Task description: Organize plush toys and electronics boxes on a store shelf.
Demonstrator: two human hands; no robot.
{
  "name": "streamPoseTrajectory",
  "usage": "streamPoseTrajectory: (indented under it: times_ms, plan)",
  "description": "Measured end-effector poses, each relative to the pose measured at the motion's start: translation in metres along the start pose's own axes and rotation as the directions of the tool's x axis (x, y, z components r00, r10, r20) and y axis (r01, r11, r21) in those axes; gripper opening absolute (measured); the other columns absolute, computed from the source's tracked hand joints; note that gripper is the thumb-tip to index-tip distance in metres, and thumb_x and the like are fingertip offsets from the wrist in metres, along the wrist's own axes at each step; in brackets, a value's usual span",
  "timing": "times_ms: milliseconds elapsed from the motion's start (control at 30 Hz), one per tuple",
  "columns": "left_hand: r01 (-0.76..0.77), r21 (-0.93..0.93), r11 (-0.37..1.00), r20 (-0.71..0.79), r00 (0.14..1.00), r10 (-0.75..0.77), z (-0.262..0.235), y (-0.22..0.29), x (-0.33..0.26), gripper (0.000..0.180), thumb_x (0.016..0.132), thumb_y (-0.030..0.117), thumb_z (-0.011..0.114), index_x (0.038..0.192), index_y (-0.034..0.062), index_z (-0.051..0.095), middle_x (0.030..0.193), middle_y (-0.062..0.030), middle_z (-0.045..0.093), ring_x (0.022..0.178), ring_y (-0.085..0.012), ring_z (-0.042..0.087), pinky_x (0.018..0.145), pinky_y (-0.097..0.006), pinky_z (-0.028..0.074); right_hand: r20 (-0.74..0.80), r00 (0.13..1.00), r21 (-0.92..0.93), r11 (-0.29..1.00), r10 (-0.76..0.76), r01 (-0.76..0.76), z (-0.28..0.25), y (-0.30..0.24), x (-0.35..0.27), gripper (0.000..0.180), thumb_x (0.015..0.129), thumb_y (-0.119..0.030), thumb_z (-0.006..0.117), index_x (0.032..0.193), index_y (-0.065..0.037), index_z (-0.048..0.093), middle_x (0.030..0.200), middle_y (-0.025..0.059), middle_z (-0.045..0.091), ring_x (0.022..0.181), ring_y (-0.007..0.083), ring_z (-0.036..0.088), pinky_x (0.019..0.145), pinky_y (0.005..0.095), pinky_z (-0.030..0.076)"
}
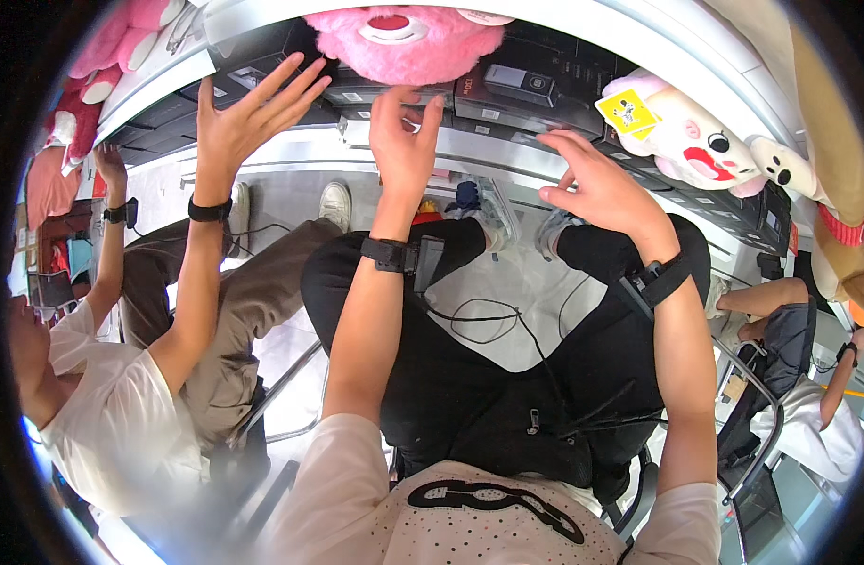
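My left hand is raised in front of the black boxes, just below the pink plush toy. Its fingers curl loosely, with the thumb apart, and nothing shows in it. To the right, my right hand is also raised, fingers stretched and thumb apart, holding nothing visible. It is nearest the front edge of the shelf and a black box with a small box on top. A white plush toy with a yellow tag sits beyond it on the right. Each wrist wears a black strap with a small device.
At left sits a co-worker, one hand spread before the boxes. Pink and red plush toys fill the far left. Cables hang between my knees. Another person sits at far right beside a metal chair frame.
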State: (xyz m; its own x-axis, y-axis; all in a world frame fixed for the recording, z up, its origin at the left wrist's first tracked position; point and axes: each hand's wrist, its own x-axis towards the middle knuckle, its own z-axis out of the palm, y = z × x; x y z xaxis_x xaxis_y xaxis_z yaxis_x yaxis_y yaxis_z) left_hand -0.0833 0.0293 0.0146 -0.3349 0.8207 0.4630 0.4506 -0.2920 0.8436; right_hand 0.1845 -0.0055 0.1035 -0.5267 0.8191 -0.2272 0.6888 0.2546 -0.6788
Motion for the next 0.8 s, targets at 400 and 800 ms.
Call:
streamPoseTrajectory:
  times_ms: [400,800]
  plan:
    - [0.064,-0.103,0.993,0.194,0.98,-0.043,0.007,0.003,0.0,0.036,0.087,0.012,0.081,0.121,0.0047,0.073,0.08,-0.0052,0.074,0.068,-0.007,0.064,0.064,-0.022,0.052,-0.066,0.997,0.008,0.999,0.031,-0.031,0.003,-0.004,-0.001,0.072,0.091,-0.027,0.071,0.151,-0.005,0.038,0.15,0.0185,0.049,0.095,0.0285,0.072,0.088,0.0389,0.055]
    - [-0.01,-0.002,1.0,0.133,0.991,0.01,0.009,0.001,0.008,0.027,0.084,0.016,0.085,0.108,0.0047,0.079,0.075,-0.0048,0.073,0.063,-0.0072,0.064,0.06,-0.023,0.051,-0.131,0.99,-0.112,0.993,-0.046,0.031,0.009,0.014,0.002,0.073,0.09,-0.027,0.072,0.151,-0.006,0.037,0.148,0.0149,0.051,0.086,0.0244,0.067,0.083,0.036,0.055]
